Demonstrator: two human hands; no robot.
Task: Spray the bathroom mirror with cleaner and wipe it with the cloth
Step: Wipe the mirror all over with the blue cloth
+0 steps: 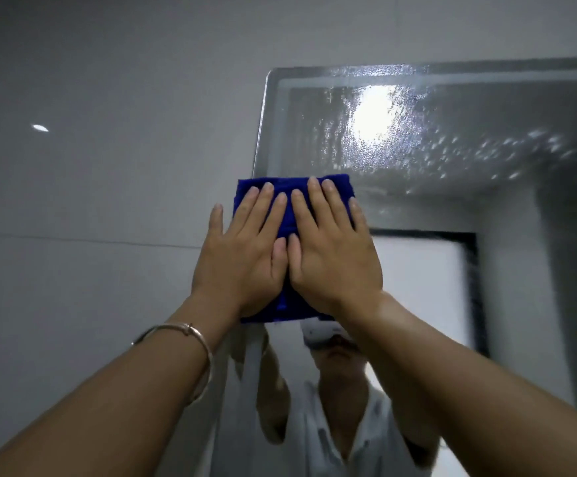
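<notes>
The bathroom mirror (452, 160) hangs on the wall ahead and above me, and spray droplets cover its upper part. A folded dark blue cloth (290, 215) lies flat against the glass near the mirror's left edge. My left hand (242, 256) and my right hand (332, 256) press side by side on the cloth, fingers straight and pointing up. The thumbs touch in the middle. Most of the cloth is hidden under both palms. No spray bottle is in view.
A grey tiled wall (91, 201) fills the left side. The mirror reflects a person in a white shirt with a headset (321, 333) and a bright doorway (418, 287). A metal bracelet (190, 332) sits on my left wrist.
</notes>
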